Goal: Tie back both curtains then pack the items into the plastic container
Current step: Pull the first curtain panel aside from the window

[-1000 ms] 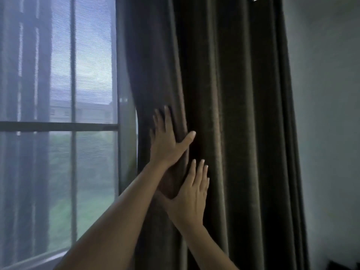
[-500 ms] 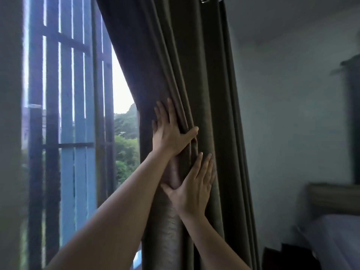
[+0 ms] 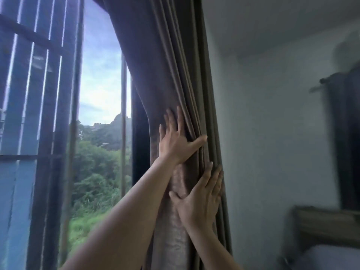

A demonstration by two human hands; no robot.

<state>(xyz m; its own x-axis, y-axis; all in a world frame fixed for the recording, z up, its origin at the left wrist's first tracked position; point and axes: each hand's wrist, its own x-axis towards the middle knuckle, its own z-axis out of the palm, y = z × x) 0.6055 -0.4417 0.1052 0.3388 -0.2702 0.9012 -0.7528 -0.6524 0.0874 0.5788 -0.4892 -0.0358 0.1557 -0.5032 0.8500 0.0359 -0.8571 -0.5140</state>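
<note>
My left hand above and right hand just below lie flat, fingers straight, pressing the bunched grey-brown pleated fabric curtain against the right edge of the barred glass window, and with neither gripping, I fear the folds could spill leftward.

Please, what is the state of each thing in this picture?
Curtain: bunched in folds, pushed right, no tie visible.
Left hand: flat on the curtain, fingers straight.
Right hand: flat on the curtain, lower down.
Window: uncovered; open or closed, cannot tell.
Far curtain: blurred, hanging.
</note>
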